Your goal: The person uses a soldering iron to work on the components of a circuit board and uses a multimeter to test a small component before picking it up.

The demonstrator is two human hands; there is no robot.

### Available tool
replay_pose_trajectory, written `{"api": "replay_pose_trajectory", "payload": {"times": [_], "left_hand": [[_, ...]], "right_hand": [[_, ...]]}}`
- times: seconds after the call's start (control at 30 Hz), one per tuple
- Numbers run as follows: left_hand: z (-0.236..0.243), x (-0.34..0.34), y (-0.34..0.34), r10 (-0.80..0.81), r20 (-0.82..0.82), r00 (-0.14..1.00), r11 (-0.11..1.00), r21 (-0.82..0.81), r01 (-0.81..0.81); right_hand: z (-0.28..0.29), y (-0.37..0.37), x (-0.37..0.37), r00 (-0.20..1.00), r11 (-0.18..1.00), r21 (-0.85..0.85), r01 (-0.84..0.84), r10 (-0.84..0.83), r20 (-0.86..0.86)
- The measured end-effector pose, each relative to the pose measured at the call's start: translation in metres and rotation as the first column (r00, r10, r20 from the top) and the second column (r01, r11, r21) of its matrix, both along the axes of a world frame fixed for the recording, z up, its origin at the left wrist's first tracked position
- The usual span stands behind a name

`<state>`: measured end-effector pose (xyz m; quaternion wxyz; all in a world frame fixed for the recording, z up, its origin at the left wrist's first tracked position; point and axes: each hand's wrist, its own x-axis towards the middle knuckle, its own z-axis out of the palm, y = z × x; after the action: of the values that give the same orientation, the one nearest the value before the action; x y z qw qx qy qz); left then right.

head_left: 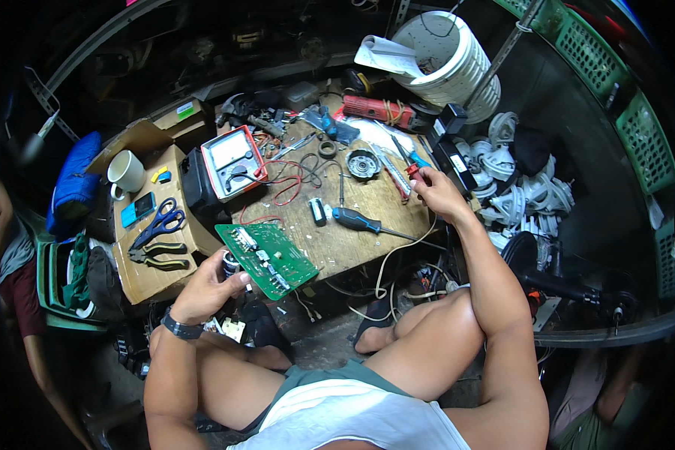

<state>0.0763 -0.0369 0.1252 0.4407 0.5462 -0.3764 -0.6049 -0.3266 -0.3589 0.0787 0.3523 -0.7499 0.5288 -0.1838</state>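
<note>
My left hand (206, 285) grips a green circuit board (277, 259) by its lower left edge, tilted in front of the bench's near edge. White connectors and small parts stand on the board's face. At the bench's right side, my right hand (440, 196) is closed on a red-handled soldering iron (413, 172); its tip is hard to make out. A pale cord (388, 261) hangs below that hand. Between the hands lie a blue-black screwdriver (358, 220) and a small dark-and-white cylinder (319, 212). An analog multimeter (232, 159) with red and black leads sits beyond the board.
A cardboard box (127, 262) at left carries pliers (160, 256), blue-handled scissors (165, 219), a phone (138, 210) and a mug (127, 172). Farther back are a round motor part (362, 163), a red power tool (379, 110) and a white bucket (469, 64). White plastic parts (514, 187) pile up at right.
</note>
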Motion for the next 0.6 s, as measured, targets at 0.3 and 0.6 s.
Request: {"api": "replay_pose_trajectory", "payload": {"times": [0.3,0.6], "left_hand": [[-0.013,0.016,0.018,0.053,-0.163,0.985,0.997,0.063,-0.043],[-0.002,0.015,0.017,0.144,-0.153,0.978,0.987,0.100,-0.129]], "right_hand": [[-0.010,0.013,-0.017,0.960,0.997,-0.069,0.018,-0.036,-0.276],[-0.023,0.020,-0.002,0.922,0.983,-0.156,-0.099,0.032,-0.386]]}}
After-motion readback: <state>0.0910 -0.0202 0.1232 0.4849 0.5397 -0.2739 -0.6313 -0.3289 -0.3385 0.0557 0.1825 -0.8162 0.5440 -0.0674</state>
